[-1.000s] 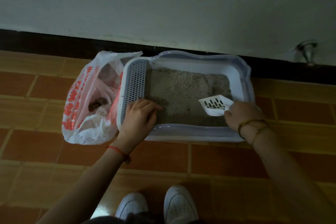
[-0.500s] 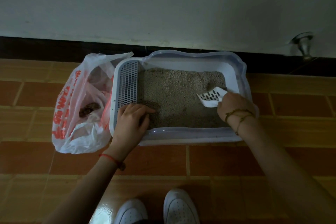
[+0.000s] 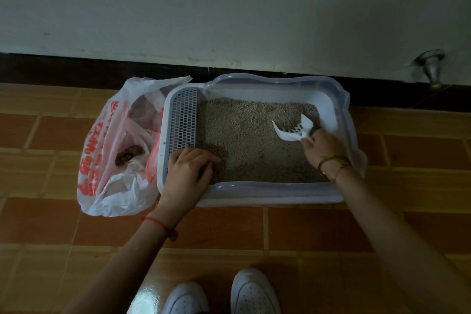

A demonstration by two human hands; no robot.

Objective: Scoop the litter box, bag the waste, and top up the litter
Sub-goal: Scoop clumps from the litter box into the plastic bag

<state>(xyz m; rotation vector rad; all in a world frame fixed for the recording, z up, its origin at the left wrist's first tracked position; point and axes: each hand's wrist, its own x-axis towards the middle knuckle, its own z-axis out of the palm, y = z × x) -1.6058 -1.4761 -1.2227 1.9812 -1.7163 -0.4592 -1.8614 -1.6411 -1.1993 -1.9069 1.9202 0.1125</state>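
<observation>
A pale litter box [image 3: 267, 192] with a perforated grate [image 3: 187, 120] on its left side sits on the floor against the wall, filled with grey litter [image 3: 247, 140]. My right hand [image 3: 322, 146] grips the handle of a white slotted scoop [image 3: 293, 130], whose blade is tilted on edge in the litter at the box's right end. My left hand [image 3: 188, 171] rests on the near left rim, fingers curled over it onto the litter. A white plastic bag with red print [image 3: 107, 155] lies open to the left of the box, with a brown clump [image 3: 128, 154] inside.
Brown floor tiles [image 3: 305, 227] spread in front of the box. My white shoes [image 3: 252, 290] stand near the bottom edge. A white wall with a dark skirting [image 3: 76, 69] runs behind the box, and a metal door stopper [image 3: 432, 69] sticks out at the right.
My right hand has pushed the scoop toward the far right of the box and turned its blade on edge into the litter. My left hand has stayed on the rim.
</observation>
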